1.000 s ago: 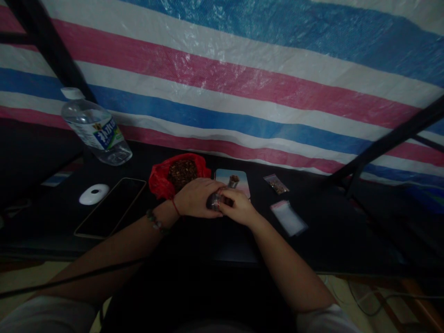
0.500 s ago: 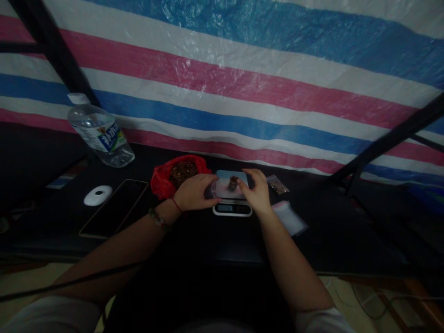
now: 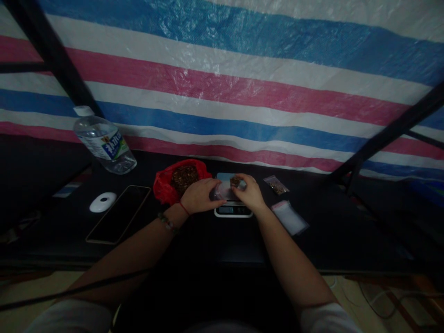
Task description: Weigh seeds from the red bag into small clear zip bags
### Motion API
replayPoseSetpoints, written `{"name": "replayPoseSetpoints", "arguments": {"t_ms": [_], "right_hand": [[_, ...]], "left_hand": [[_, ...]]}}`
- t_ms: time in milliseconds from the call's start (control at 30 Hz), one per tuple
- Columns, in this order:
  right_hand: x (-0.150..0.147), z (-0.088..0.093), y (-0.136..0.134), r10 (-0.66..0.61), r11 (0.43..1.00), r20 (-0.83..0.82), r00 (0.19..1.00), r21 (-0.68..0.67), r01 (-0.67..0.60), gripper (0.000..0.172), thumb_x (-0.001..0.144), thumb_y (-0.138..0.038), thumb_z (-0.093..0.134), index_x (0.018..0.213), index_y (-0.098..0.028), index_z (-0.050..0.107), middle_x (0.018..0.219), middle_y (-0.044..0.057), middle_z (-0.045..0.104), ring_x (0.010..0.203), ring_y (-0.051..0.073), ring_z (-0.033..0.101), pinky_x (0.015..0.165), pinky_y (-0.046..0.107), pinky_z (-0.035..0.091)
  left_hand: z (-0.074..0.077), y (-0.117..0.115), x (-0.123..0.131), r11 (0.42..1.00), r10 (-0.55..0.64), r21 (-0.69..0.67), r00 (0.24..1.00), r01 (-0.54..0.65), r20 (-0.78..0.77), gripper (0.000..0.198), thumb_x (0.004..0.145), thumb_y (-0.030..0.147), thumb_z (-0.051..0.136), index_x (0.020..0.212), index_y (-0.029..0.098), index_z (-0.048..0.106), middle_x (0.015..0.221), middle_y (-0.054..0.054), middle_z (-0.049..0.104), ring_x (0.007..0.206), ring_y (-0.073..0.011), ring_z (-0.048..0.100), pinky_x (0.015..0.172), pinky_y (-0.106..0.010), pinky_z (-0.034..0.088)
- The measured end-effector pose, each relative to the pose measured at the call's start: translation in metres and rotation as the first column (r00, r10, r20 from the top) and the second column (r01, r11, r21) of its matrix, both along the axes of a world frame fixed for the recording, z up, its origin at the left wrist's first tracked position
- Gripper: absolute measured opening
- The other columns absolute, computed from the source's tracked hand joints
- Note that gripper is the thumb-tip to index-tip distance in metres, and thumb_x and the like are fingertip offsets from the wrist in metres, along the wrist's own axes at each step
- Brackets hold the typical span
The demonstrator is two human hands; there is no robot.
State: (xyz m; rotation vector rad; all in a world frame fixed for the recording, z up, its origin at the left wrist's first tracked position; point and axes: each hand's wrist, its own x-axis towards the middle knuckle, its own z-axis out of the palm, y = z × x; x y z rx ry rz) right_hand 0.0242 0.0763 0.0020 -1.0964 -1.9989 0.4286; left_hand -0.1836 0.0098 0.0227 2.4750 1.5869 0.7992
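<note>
My left hand (image 3: pixel 201 195) is closed on a small clear plastic bag (image 3: pixel 222 190) at the left side of a white kitchen scale (image 3: pixel 218 212). My right hand (image 3: pixel 250 192) has its thumb and fingers around a small cup (image 3: pixel 236 181) of brown dried bits, over the scale's platform. Fingers hide part of the cup, so I cannot tell whether it still touches the platform. The scale's display is lit, its digits too blurred to read. Just behind my left hand lies an open red plastic bag (image 3: pixel 162 186) filled with the same kind of brown bits (image 3: pixel 185 177).
Right of the scale lie a small filled zip bag (image 3: pixel 276 185) and a stack of flat clear zip bags (image 3: pixel 290 218). To the left are a phone (image 3: pixel 120 215), a white oval device (image 3: pixel 103 202) and a large clear bottle (image 3: pixel 106 143). A striped tarp (image 3: pixel 222 101) hangs behind the black table (image 3: pixel 333 222).
My right hand has closed around the cup, which stood on the scale between looser fingers before. The left hand with the clear bag has shifted slightly right, towards the cup. The view has tilted a little.
</note>
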Motion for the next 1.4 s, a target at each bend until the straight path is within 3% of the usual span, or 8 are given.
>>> {"name": "replayPoseSetpoints", "arguments": {"t_ms": [233,400,700,833,1033,1133,1233,1400], "right_hand": [[-0.007,0.010,-0.020,0.242,0.947,-0.276,0.930,-0.143,-0.289,0.048,0.069,-0.022,0.072,0.114,-0.023,0.055,0.106,0.006,0.062,0.093,0.021,0.063,0.083,0.038,0.053],[-0.008,0.009,-0.026,0.293,0.872,-0.437,0.851,-0.243,-0.425,0.036,0.070,-0.026,0.075,0.102,-0.023,0.059,0.099,0.005,0.065,0.088,0.020,0.065,0.081,0.036,0.055],[-0.009,0.014,-0.032,0.334,0.873,-0.500,0.799,-0.157,-0.462,0.041,0.076,-0.034,0.071,0.115,-0.028,0.061,0.117,0.006,0.062,0.104,0.022,0.061,0.089,0.039,0.052],[-0.009,0.013,-0.032,0.256,0.903,-0.436,0.863,-0.212,-0.375,0.054,0.075,-0.034,0.069,0.127,-0.028,0.053,0.119,0.009,0.056,0.100,0.023,0.061,0.084,0.040,0.055],[-0.008,0.013,-0.022,0.203,0.944,-0.354,0.913,-0.177,-0.278,0.043,0.075,-0.029,0.066,0.117,-0.024,0.060,0.117,0.009,0.056,0.106,0.023,0.058,0.087,0.039,0.052],[-0.014,0.016,-0.016,0.195,0.940,-0.330,0.923,-0.207,-0.273,0.042,0.077,-0.026,0.063,0.119,-0.022,0.059,0.118,0.009,0.057,0.107,0.021,0.058,0.090,0.037,0.051],[-0.029,0.024,-0.014,0.232,0.936,-0.194,0.953,-0.222,-0.273,0.044,0.077,-0.018,0.062,0.120,-0.021,0.059,0.118,0.009,0.058,0.104,0.019,0.059,0.088,0.034,0.051],[-0.074,0.040,-0.011,0.331,0.935,0.070,0.941,-0.155,-0.317,0.043,0.074,-0.007,0.059,0.116,-0.020,0.062,0.113,0.007,0.058,0.106,0.018,0.056,0.089,0.033,0.050]], "left_hand": [[-0.003,-0.001,0.003,1.000,-0.006,-0.028,0.998,0.008,0.060,0.060,0.075,0.057,0.063,0.118,0.018,0.054,0.112,-0.011,0.065,0.100,-0.0277,0.063,0.088,-0.039,0.049],[-0.001,-0.002,0.002,0.997,-0.045,-0.051,0.985,0.054,0.167,0.053,0.075,0.054,0.064,0.113,0.018,0.054,0.103,-0.008,0.066,0.091,-0.0237,0.064,0.079,-0.035,0.050],[0.002,-0.004,0.004,0.994,-0.075,-0.058,0.958,0.094,0.276,0.046,0.076,0.048,0.065,0.107,0.016,0.054,0.096,-0.008,0.065,0.085,-0.0215,0.063,0.074,-0.032,0.049],[0.000,-0.004,0.003,0.993,-0.084,-0.043,0.930,0.106,0.358,0.043,0.079,0.045,0.061,0.110,0.016,0.052,0.096,-0.008,0.066,0.080,-0.0191,0.064,0.072,-0.031,0.051],[0.004,-0.008,-0.002,0.976,-0.157,-0.098,0.938,0.195,0.309,0.037,0.078,0.047,0.059,0.102,0.019,0.053,0.085,-0.004,0.066,0.072,-0.0174,0.063,0.065,-0.029,0.049],[0.013,-0.007,-0.016,0.993,-0.088,-0.049,0.963,0.103,0.254,0.032,0.081,0.045,0.055,0.098,0.019,0.055,0.082,-0.003,0.065,0.072,-0.0174,0.063,0.066,-0.028,0.048],[0.023,-0.003,-0.041,0.995,0.099,0.016,0.983,-0.102,0.154,0.037,0.080,0.048,0.053,0.101,0.018,0.057,0.088,-0.005,0.067,0.077,-0.0197,0.064,0.068,-0.029,0.048],[0.030,0.007,-0.087,0.858,0.514,-0.008,0.858,-0.514,0.002,0.049,0.080,0.059,0.049,0.105,0.018,0.058,0.092,-0.009,0.069,0.081,-0.0250,0.065,0.069,-0.032,0.047]]}}
